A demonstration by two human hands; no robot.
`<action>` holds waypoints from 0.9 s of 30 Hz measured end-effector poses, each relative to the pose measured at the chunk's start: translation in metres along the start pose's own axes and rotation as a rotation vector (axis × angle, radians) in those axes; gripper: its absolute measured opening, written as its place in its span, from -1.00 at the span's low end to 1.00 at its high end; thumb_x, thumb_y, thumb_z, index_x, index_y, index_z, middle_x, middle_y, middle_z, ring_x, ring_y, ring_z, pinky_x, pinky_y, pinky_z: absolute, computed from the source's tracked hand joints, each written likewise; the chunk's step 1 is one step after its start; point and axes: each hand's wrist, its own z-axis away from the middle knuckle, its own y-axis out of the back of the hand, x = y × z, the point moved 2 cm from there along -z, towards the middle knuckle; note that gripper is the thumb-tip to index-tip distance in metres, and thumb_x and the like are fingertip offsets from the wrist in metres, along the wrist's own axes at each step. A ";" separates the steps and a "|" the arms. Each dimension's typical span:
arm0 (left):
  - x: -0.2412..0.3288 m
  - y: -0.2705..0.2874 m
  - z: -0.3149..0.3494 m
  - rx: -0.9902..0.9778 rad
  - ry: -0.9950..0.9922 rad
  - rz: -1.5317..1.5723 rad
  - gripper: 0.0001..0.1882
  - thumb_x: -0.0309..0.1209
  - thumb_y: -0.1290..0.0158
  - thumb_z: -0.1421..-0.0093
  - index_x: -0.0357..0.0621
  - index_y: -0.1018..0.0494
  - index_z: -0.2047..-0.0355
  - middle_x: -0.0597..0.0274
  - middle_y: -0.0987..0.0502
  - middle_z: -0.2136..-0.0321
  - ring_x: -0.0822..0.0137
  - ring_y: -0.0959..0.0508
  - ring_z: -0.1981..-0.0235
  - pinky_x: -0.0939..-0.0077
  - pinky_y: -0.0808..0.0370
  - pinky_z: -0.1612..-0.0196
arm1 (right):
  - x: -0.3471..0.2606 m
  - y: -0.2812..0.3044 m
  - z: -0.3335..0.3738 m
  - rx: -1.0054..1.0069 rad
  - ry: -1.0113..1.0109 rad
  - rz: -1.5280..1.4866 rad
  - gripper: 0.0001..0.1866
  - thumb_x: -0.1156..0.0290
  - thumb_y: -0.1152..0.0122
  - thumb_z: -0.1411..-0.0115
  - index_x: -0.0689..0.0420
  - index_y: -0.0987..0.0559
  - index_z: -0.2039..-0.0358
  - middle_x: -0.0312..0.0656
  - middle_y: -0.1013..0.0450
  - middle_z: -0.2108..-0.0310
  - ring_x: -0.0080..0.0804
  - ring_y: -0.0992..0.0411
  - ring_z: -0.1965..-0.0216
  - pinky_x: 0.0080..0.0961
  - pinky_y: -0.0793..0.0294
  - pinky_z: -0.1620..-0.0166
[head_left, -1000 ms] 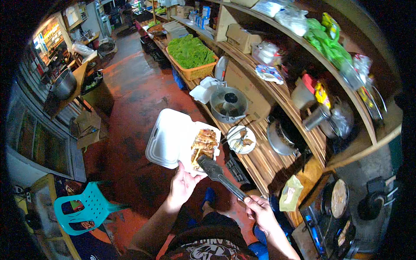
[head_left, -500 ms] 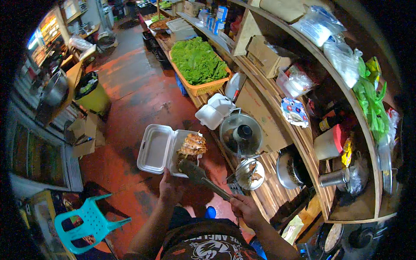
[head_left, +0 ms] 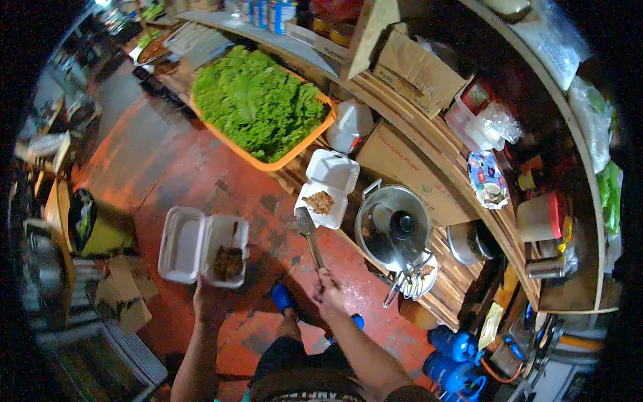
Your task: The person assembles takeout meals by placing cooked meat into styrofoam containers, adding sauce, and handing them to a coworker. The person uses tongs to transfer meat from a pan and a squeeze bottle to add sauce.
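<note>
Head view | our left hand [head_left: 203,299] holds white foam clamshell [head_left: 214,241]: likely light, crushable; cup underneath | right hand [head_left: 328,292] grips slim metal tongs [head_left: 311,242]

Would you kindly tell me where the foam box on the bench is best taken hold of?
Probably by the near rim of the foam box, from the near side: its lid opens away, the meat leaves that rim bare, and the tongs crowd only its left corner.

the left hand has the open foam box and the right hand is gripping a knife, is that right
Not quite: in the head view, the right hand grips tongs, not a knife. The left hand does hold the open foam box.
</note>
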 end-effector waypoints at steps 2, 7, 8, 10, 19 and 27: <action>0.023 0.016 -0.002 -0.006 0.025 -0.068 -0.31 0.07 0.30 -0.41 -0.16 -0.08 -0.36 0.01 -0.19 -0.32 -0.06 -0.22 -0.30 -0.08 -0.06 -0.37 | 0.029 -0.030 -0.028 0.079 0.044 -0.062 -0.85 0.23 -0.14 -0.34 0.00 -0.47 0.32 -0.41 -0.20 0.64 -0.61 -0.16 0.69 -0.61 -0.10 0.63; 0.042 0.028 -0.007 0.162 0.092 -0.119 -0.33 0.09 0.31 -0.41 -0.07 -0.09 -0.35 0.08 -0.23 -0.29 -0.02 -0.31 -0.25 -0.07 -0.31 -0.23 | 0.072 -0.071 -0.079 0.136 0.079 -0.315 -0.80 0.19 -0.11 -0.36 -0.01 -0.45 0.37 -0.42 -0.22 0.65 -0.60 -0.17 0.70 -0.59 -0.12 0.65; 0.042 0.030 -0.008 0.190 0.106 -0.094 -0.33 0.09 0.30 -0.41 -0.07 -0.10 -0.35 0.09 -0.23 -0.29 -0.02 -0.31 -0.25 -0.08 -0.31 -0.22 | 0.067 -0.085 -0.083 0.197 0.054 -0.310 -0.79 0.18 -0.10 -0.36 -0.01 -0.45 0.37 -0.41 -0.22 0.65 -0.59 -0.17 0.70 -0.59 -0.13 0.65; 0.041 0.024 -0.014 0.173 0.138 -0.106 -0.33 0.09 0.29 -0.41 -0.07 -0.10 -0.35 0.09 -0.24 -0.29 -0.02 -0.31 -0.25 -0.10 -0.31 -0.22 | 0.064 -0.100 -0.092 0.220 0.063 -0.270 -0.76 0.12 -0.07 -0.38 -0.01 -0.46 0.33 -0.38 -0.24 0.64 -0.53 -0.18 0.70 -0.55 -0.18 0.63; 0.041 0.018 -0.014 0.178 0.154 -0.057 -0.35 0.04 0.30 -0.42 -0.14 -0.11 -0.34 0.01 -0.22 -0.30 -0.06 -0.24 -0.28 -0.10 -0.14 -0.32 | 0.053 -0.115 -0.120 0.103 -0.019 -0.400 -0.73 0.03 -0.07 -0.36 -0.04 -0.46 0.23 -0.36 -0.25 0.60 -0.49 -0.19 0.66 -0.45 -0.24 0.57; 0.001 -0.001 -0.009 0.008 0.249 -0.134 -0.30 0.07 0.22 -0.39 -0.16 -0.13 -0.34 0.01 -0.24 -0.29 -0.07 -0.28 -0.25 -0.11 -0.15 -0.33 | 0.022 -0.035 -0.027 0.000 -0.031 -0.228 -0.69 0.03 -0.12 -0.34 0.00 -0.44 0.33 -0.37 -0.26 0.61 -0.54 -0.18 0.65 -0.53 -0.19 0.56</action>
